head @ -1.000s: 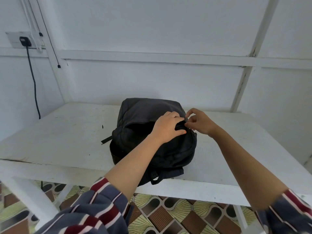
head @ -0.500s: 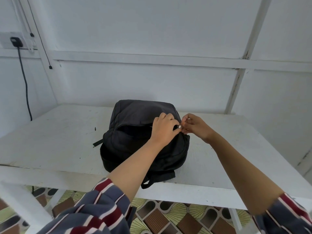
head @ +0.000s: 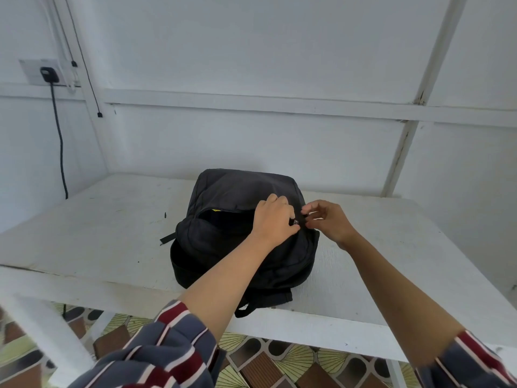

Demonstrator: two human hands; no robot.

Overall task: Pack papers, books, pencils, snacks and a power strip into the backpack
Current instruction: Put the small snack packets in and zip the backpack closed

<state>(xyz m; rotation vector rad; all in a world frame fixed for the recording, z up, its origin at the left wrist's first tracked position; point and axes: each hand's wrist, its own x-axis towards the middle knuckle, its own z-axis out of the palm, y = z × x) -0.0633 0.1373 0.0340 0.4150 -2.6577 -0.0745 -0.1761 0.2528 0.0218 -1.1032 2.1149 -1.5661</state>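
The scene is bright, with soft and even daylight, and the white wall point(head: 251, 65) looks a little bluish. Only weak shadows lie on the table point(head: 98, 233) beside the backpack point(head: 237, 191). The wide lens bends straight lines near the edges, and the sleeves point(head: 156, 354) at the bottom are blurred.

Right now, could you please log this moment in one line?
backpack on table, part unzipped | left hand grips backpack | right hand pinches zipper pull
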